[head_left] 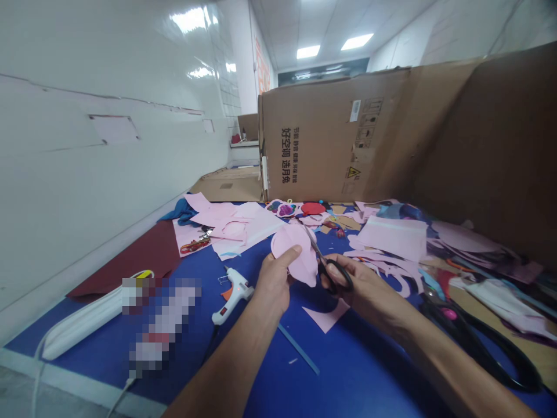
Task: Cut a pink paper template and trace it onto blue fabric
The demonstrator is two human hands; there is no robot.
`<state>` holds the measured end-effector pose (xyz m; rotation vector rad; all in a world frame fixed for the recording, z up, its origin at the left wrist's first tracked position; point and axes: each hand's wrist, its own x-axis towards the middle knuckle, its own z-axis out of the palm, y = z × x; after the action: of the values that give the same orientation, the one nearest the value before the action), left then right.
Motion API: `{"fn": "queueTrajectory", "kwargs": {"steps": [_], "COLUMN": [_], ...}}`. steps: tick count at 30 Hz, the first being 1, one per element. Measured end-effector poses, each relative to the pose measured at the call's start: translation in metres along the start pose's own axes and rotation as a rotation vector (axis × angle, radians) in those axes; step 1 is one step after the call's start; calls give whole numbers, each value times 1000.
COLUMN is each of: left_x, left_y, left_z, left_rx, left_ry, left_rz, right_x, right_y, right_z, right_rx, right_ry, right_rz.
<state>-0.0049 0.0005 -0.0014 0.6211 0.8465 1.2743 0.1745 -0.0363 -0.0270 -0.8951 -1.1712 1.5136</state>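
Observation:
My left hand grips a pale pink cut-out with a rounded outline, thumb on top of it. In my right hand is a pair of scissors with black handles, fingers through the loops. Its blades lie along the right edge of the pink piece. Whether they stand apart is hard to see. Under my hands a pink scrap rests on the blue table, near a thin blue strip. Left of my left hand lies a white glue gun with an orange trigger.
A large cardboard box walls off the back and right. Pink sheets and pink offcuts spread across the far side. Large black-handled shears lie at right. Dark red material and a white corded bar are at left.

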Motion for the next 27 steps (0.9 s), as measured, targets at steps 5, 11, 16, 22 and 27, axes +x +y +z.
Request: {"fn": "queueTrajectory", "kwargs": {"steps": [5,11,16,22,27], "left_x": [0,0,0,1,1], "left_y": [1,0,-1,-1,0], "left_z": [2,-2,-2,-1,-1], "left_rx": [-38,9,15,17,0], "left_ry": [10,-27,-30,-30,-7], "left_rz": [19,5,9,7,6], "right_x": [0,-2,-4,-2,-1], "right_y": [-1,-4,-8,-5,-4], "right_z": [1,4,7,5,3], "right_rx": [0,9,12,-2,-20], "right_ry": [6,20,19,27,27], "right_rz": [11,17,13,5,3]}}
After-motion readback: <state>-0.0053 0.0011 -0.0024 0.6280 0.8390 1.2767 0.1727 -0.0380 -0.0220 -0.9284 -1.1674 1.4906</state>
